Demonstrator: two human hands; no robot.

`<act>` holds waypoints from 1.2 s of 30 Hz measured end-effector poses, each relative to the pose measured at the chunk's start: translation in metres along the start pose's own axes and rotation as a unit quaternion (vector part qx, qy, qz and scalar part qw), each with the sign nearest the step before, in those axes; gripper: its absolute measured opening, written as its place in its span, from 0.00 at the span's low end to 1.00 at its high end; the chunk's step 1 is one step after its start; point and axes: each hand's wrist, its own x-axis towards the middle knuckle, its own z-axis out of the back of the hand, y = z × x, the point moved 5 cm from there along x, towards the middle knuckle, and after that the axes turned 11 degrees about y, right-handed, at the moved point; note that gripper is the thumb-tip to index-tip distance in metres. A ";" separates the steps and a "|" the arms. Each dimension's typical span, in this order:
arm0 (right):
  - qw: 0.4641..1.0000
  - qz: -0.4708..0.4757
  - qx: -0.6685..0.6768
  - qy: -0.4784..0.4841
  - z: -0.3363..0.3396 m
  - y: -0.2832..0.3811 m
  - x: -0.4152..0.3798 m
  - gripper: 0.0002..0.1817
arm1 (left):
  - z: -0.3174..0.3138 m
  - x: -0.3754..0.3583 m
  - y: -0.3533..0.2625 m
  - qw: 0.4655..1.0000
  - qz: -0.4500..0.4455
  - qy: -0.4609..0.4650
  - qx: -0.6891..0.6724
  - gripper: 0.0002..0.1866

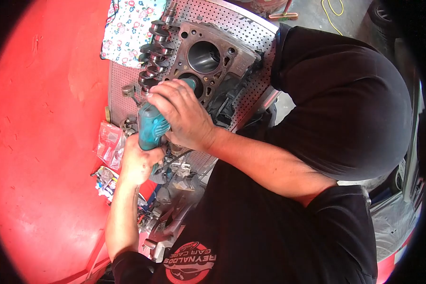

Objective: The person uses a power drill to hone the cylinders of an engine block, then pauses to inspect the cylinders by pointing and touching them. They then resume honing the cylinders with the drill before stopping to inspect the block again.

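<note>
Both hands are on a teal power drill [150, 124]. My left hand [142, 158] is wrapped round its handle, coming in from the lower left. From the right, my right hand [187, 111] is closed over the top of the drill's body. The drill's front end reaches the second bore [198, 90] of a metal engine block [180, 66]; whatever is fitted in the drill is hidden. Further up the block, a round cylinder bore [204, 57] shows smooth dark walls. Beside the block lies a crankshaft [159, 49].
Under the block is a perforated metal bench top [258, 35]. A flowered cloth [128, 35] lies by a red wall [42, 132]. A piston [128, 90], a plastic bag [110, 144] and loose parts are nearby. Large rounded black fabric [345, 99] fills the right; a broom [283, 16] is beyond.
</note>
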 end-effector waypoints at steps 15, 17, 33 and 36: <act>0.996 -0.079 -0.045 -0.010 0.006 -0.025 -0.006 0.48 | -0.004 0.037 -0.002 0.998 0.038 0.033 0.036 0.09; 0.996 -0.077 -0.035 -0.013 0.006 -0.024 -0.006 0.49 | -0.007 0.035 -0.007 0.998 0.040 0.035 0.017 0.09; 0.998 -0.064 -0.010 -0.018 0.007 -0.021 -0.004 0.52 | -0.006 0.034 -0.005 0.999 0.035 0.035 0.004 0.07; 0.998 -0.049 -0.038 -0.018 0.005 -0.008 -0.002 0.50 | -0.002 0.019 -0.002 1.000 0.015 0.024 -0.004 0.06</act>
